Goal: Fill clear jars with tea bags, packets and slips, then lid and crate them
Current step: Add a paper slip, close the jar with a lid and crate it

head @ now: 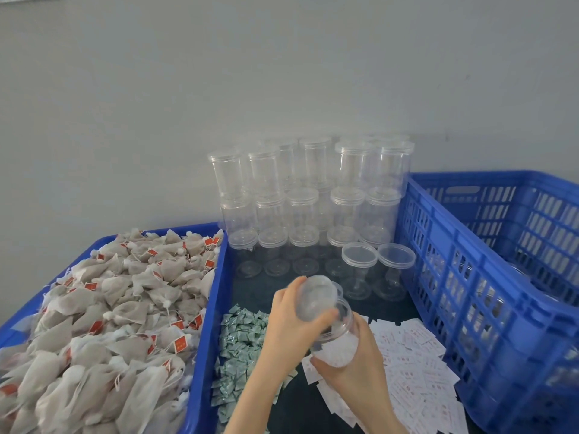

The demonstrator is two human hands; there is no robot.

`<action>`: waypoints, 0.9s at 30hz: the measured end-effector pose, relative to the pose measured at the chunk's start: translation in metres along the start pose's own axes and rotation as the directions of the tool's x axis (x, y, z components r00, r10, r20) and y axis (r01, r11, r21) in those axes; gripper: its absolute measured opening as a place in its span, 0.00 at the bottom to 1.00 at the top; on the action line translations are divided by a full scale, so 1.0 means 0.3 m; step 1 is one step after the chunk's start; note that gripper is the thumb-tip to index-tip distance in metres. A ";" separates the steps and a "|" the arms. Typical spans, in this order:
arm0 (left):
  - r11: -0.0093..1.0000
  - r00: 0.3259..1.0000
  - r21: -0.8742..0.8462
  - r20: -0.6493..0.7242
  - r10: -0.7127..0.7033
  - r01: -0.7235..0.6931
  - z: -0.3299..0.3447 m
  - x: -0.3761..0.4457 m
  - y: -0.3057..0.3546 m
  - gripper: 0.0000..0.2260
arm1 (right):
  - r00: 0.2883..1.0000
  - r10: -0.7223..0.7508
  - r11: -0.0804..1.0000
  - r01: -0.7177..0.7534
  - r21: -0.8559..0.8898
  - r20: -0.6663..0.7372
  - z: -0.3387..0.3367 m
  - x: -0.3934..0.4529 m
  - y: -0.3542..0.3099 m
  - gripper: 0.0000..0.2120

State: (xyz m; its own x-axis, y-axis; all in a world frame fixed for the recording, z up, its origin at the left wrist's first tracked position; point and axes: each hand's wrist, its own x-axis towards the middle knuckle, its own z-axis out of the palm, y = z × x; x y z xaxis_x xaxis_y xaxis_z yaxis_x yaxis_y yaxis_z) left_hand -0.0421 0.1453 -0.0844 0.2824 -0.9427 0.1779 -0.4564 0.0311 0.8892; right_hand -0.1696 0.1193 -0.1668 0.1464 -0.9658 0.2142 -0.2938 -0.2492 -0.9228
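Over the dark surface (269,292), right hand (360,368) grips a clear jar (336,343) round its lower body, tilted, white filling inside. Left hand (291,321) pinches a clear lid (316,297) at the jar mouth, partly off it. Left of the grip: green packets (241,343), then a tray of tea bags (109,308). Right: white slips (416,364), blue crate (488,277). Beyond: stacked empty jars (310,195).
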 end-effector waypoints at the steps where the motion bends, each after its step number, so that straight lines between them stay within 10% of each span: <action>1: 0.998 1.000 -0.055 -0.024 -0.018 0.017 -0.007 0.013 -0.002 0.27 | 0.999 0.030 0.998 -0.029 0.052 -0.015 -0.007 0.002 -0.003 0.44; 15: 0.843 0.829 0.031 -0.204 -0.521 0.538 -0.007 0.466 -0.270 0.33 | 1.000 0.021 0.973 -0.024 0.229 0.014 -0.024 0.046 -0.001 0.43; 27: 0.816 0.864 0.298 -0.072 -0.498 0.495 0.034 0.486 -0.395 0.32 | 0.998 -0.005 0.975 -0.011 0.224 0.069 0.006 0.068 0.021 0.44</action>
State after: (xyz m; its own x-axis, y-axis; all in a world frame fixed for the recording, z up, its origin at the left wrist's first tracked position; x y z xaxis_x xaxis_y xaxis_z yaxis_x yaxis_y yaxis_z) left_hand 0.0445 0.0008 -0.1680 0.5324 -0.8059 -0.2590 -0.4841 -0.5408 0.6879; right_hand -0.1668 0.0982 -0.1688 0.2129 -0.9572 0.1961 -0.0762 -0.2163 -0.9733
